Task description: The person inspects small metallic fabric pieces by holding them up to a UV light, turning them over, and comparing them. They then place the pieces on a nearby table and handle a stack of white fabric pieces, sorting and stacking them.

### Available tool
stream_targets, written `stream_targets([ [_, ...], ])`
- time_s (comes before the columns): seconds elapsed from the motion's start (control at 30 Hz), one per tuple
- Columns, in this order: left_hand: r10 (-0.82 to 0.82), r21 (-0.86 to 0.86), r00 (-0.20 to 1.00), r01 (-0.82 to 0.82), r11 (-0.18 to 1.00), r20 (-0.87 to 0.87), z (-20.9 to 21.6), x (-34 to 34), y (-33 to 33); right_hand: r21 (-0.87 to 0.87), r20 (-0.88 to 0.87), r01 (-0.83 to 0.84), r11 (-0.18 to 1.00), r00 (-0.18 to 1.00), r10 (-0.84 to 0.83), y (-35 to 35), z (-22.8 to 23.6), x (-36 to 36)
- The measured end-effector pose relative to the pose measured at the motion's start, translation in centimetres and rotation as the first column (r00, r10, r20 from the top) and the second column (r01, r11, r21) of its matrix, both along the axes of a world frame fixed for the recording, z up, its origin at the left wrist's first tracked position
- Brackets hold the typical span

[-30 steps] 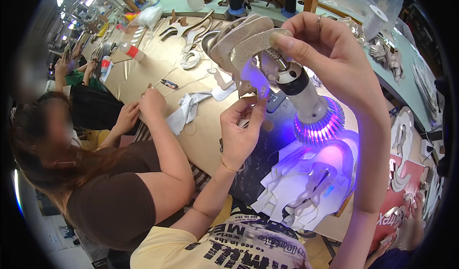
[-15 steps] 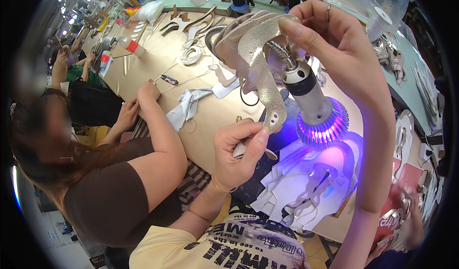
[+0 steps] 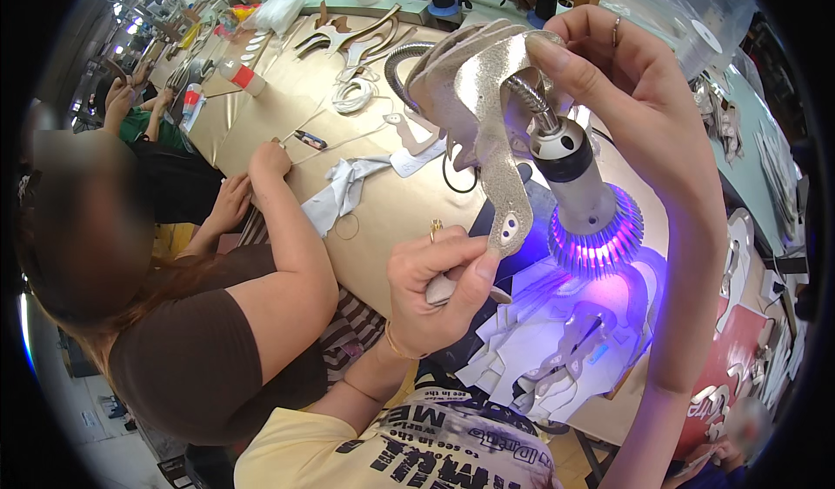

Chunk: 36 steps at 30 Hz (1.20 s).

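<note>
**Shiny strip stretched between two hands beside a violet lamp**

A person holds a shiny beige strip (image 3: 502,163) in the air, above the desk (image 3: 391,202), with both hands. The left hand (image 3: 439,293) is pinching the lower end of the strip between thumb and forefinger, so the strip rises upward from these fingertips. The other fingers of this hand are curled around a small pale piece (image 3: 441,290), whose full shape is hidden. The right hand (image 3: 609,76) is higher; its thumb and forefinger are pinching the upper end, and the strip goes from there to the left and down. Near the lower end there is a pale oval with dark spots.

Just behind the strip, a bunch of similar pieces (image 3: 435,76) hangs at the bent metal neck (image 3: 532,99) of the lamp (image 3: 578,180). Whether the strip touches this neck, one cannot tell. The lamp is to the right of the strip and shines violet light on a pile of white pieces (image 3: 513,363), which lies below it.

Farther away on the desk are a coil of white cord (image 3: 351,96) and a crumpled white cloth (image 3: 341,198). At the left, a co-worker (image 3: 187,359) sits with both arms on the desk.
</note>
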State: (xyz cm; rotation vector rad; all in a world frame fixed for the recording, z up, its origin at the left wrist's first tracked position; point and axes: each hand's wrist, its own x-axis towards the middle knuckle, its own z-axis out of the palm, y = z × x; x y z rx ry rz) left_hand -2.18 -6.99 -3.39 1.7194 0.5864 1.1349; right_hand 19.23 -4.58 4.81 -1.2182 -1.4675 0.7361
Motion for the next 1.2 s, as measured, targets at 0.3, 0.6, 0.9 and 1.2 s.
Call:
stream_targets([
  [0.3,0.011,0.002,1.0,-0.011,1.0,0.002,0.0,0.0,0.1,-0.004,-0.057,-0.041,0.999,0.998,0.041,0.1,0.1,-0.1],
  [0.6,0.057,-0.038,0.993,-0.053,0.998,0.1,-0.6,-0.4,0.1,-0.151,-0.123,-0.164,0.975,0.982,0.147,-0.5,-0.5,0.6],
  [0.9,0.11,-0.132,0.985,-0.092,0.987,0.131,-1.1,-0.5,-0.1,-0.353,-0.208,-0.146,0.924,0.975,0.075,0.0,-2.6,1.8],
  [1.2,0.123,-0.213,0.979,-0.086,0.973,0.165,-1.0,-0.1,-0.1,-0.047,0.169,0.085,0.995,0.983,-0.075,-0.9,1.1,2.0],
])
